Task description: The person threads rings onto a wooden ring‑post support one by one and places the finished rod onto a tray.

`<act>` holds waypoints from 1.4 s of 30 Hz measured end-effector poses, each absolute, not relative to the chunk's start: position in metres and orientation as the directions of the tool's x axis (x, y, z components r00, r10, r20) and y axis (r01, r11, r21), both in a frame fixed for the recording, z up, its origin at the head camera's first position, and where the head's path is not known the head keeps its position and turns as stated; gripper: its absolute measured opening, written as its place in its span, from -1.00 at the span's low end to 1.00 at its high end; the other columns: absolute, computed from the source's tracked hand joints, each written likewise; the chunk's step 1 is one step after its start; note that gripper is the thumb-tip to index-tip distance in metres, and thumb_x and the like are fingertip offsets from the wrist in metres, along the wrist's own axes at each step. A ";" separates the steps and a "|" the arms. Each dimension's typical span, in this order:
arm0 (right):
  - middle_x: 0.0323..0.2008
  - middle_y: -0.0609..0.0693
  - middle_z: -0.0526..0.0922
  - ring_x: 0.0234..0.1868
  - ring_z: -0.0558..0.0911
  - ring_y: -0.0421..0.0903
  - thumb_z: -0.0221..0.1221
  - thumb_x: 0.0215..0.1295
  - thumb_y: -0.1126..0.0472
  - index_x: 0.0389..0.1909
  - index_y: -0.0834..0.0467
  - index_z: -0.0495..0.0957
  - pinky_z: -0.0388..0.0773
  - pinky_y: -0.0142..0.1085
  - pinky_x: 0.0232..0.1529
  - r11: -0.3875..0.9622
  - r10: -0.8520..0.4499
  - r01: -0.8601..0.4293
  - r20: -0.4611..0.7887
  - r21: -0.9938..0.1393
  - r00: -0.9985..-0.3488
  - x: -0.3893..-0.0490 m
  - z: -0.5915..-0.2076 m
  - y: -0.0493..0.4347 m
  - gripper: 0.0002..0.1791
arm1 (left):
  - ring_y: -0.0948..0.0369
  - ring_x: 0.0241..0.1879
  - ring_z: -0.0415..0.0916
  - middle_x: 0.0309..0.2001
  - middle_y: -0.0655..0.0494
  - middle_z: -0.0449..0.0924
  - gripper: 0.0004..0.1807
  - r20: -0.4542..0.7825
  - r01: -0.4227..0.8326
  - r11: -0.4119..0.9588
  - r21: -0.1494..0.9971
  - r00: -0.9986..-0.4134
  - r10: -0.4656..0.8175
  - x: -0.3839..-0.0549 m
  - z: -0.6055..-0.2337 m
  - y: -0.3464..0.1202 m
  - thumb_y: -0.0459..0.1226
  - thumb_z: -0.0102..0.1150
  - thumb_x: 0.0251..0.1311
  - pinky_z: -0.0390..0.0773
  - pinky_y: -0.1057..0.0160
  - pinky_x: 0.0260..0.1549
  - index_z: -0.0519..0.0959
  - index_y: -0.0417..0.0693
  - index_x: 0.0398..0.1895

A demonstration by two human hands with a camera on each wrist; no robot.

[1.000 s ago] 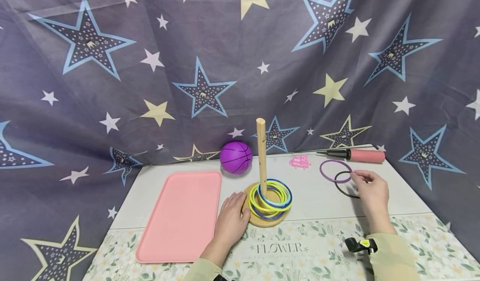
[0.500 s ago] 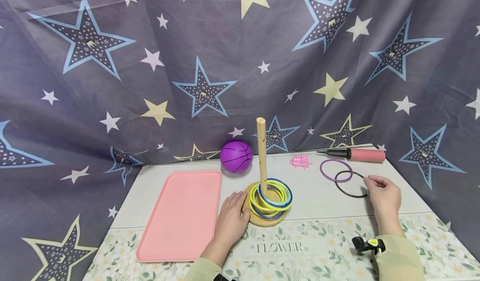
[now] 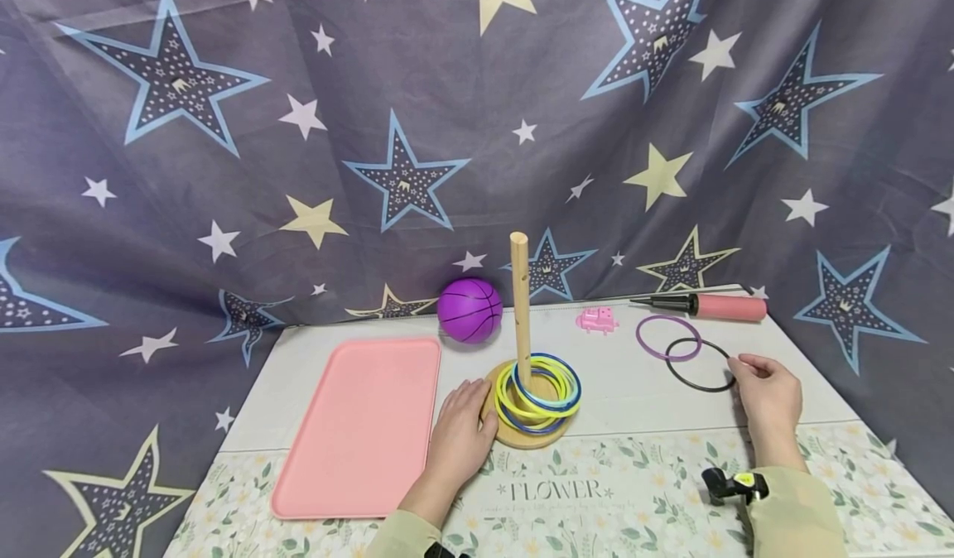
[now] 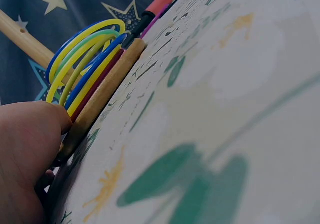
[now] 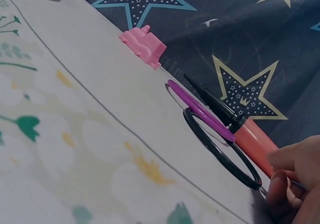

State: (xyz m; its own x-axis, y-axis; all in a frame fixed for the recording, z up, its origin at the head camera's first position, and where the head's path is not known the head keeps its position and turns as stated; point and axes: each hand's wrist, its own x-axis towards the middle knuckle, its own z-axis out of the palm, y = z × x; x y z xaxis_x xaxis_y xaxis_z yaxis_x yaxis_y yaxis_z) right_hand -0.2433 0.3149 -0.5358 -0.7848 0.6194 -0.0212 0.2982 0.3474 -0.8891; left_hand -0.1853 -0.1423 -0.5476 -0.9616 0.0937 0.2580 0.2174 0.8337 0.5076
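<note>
A wooden peg (image 3: pixel 521 310) rises from a round wooden base (image 3: pixel 526 440). Several yellow and blue rings (image 3: pixel 547 411) lie stacked unevenly around its foot. My left hand (image 3: pixel 460 431) rests against the base's left edge, its thumb over the rim in the left wrist view. A black ring (image 3: pixel 699 388) overlaps a purple ring (image 3: pixel 643 345) on the right. Beside the black ring's right rim are the fingertips of my right hand (image 3: pixel 770 394). In the right wrist view a narrow gap shows between that ring (image 5: pixel 220 156) and my loosely bent fingers.
A pink tray (image 3: pixel 358 425) lies left of my left hand. Along the back are a purple ball (image 3: pixel 469 310), a small pink toy (image 3: pixel 596 319) and a pink-and-black hand pump (image 3: pixel 726 307). Behind the table hangs a star-patterned cloth (image 3: pixel 447 69).
My right hand has moved right and slightly toward me, from the black ring's upper right part to its right rim. The rings and my left hand have stayed put.
</note>
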 end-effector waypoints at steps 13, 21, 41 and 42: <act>-0.53 -0.19 0.64 -0.68 0.60 -0.23 0.25 0.56 0.07 0.22 0.34 0.70 0.37 -0.31 -0.37 0.467 0.584 0.316 0.020 -0.826 -0.811 -0.242 -0.536 0.317 -0.55 | -0.19 0.60 0.31 0.53 -0.23 0.49 -0.41 0.260 0.221 0.831 0.510 -0.961 0.096 -0.185 -0.547 -0.142 -0.22 0.22 0.55 0.16 -0.19 0.66 0.50 -0.27 0.55; -0.49 -0.01 0.70 -0.63 0.59 -0.19 0.25 0.54 0.13 0.16 0.38 0.71 0.37 -0.22 -0.30 0.510 0.572 0.320 0.037 -0.799 -0.819 -0.244 -0.534 0.318 -0.59 | -0.19 0.61 0.29 0.54 -0.23 0.48 -0.41 0.256 0.220 0.829 0.514 -0.962 0.096 -0.185 -0.546 -0.142 -0.22 0.21 0.55 0.15 -0.19 0.67 0.50 -0.27 0.55; -0.26 0.34 0.76 -0.38 0.64 0.09 0.23 0.48 0.24 0.00 0.47 0.71 0.42 -0.06 -0.24 0.587 0.533 0.302 0.079 -0.751 -0.842 -0.245 -0.534 0.319 -0.66 | -0.20 0.60 0.31 0.52 -0.24 0.49 -0.41 0.268 0.232 0.823 0.518 -0.958 0.102 -0.184 -0.545 -0.143 -0.24 0.22 0.53 0.16 -0.21 0.66 0.50 -0.30 0.54; -0.29 0.33 0.77 -0.45 0.63 0.03 0.22 0.48 0.24 -0.01 0.47 0.72 0.42 -0.07 -0.25 0.589 0.530 0.300 0.078 -0.750 -0.844 -0.244 -0.533 0.320 -0.66 | -0.20 0.60 0.31 0.52 -0.24 0.49 -0.41 0.267 0.232 0.823 0.518 -0.958 0.101 -0.185 -0.545 -0.143 -0.24 0.22 0.53 0.16 -0.21 0.66 0.50 -0.29 0.54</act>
